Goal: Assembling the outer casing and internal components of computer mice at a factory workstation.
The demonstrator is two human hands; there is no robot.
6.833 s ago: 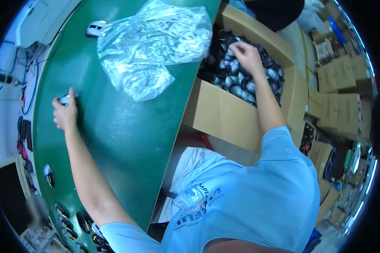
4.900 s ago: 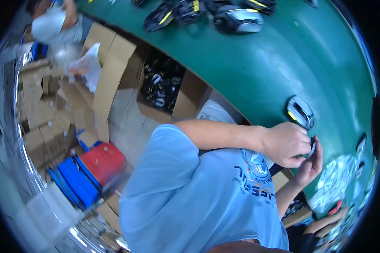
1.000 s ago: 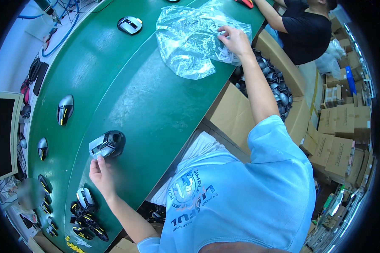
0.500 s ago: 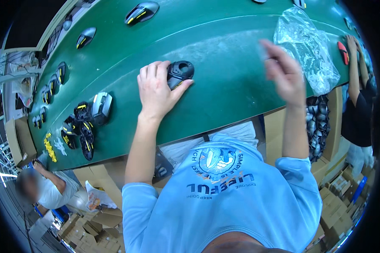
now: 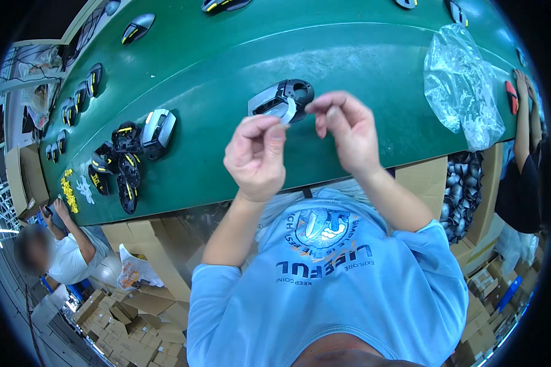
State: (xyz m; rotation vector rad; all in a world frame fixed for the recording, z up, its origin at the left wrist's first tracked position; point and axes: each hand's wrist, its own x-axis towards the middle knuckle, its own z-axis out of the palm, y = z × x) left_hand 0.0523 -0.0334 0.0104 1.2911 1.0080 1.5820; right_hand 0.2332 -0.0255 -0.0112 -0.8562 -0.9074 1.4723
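Grey-and-black computer mouse (image 5: 278, 95), one, on green worktable (image 5: 349, 67). Nearer than the mouse: left hand (image 5: 257, 160), thumb and forefinger pinched on one end of a pale curved strip (image 5: 289, 111), which overlaps the mouse in view, contact undetermined; right hand (image 5: 352, 136), near right of the mouse, fingers curled, contents, if any, cannot be told. Risks, as judged: a thin strip held by one end could twist or drop under a loose pinch; off-line pressure could bend it, or slide the mouse, which neither hand visibly grips; both hands crowd the mouse's near side, hindering access. Left of mouse: silver-topped mouse (image 5: 159, 131), black mouse shells (image 5: 127, 138), not in the way. Well right of mouse: clear plastic bag (image 5: 456, 85). Far left of mouse: dark mouse (image 5: 138, 28).
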